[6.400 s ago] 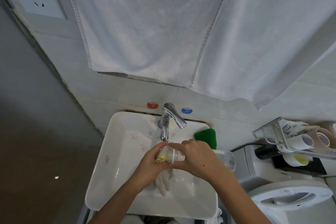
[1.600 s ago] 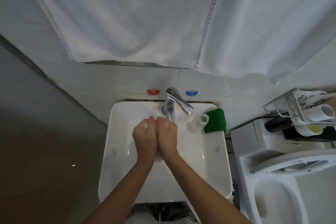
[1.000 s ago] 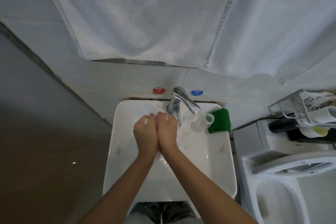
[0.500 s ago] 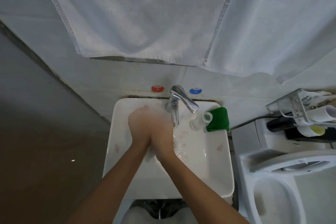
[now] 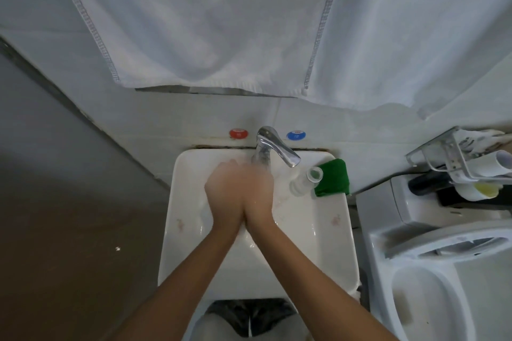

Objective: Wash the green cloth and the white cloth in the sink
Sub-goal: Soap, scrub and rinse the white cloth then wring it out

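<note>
My left hand [image 5: 227, 191] and my right hand [image 5: 260, 194] are pressed side by side over the white sink [image 5: 171, 202], just in front of the chrome faucet [image 5: 274, 145]. Both are blurred by motion, with their fingers curled together around the white cloth. The cloth itself is almost entirely hidden inside them. The green cloth [image 5: 332, 181] lies folded on the sink's back right corner, apart from both hands.
A clear bottle [image 5: 306, 180] stands beside the green cloth. A red knob [image 5: 238, 133] and a blue knob [image 5: 296, 135] sit on the wall behind the faucet. White towels [image 5: 207, 22] hang overhead. A toilet [image 5: 429, 285] and a metal rack [image 5: 457, 158] stand at the right.
The bottle my hands held over the sink now stands by the green cloth. Since then both hands stay pressed together, rubbing back and forth under the faucet.
</note>
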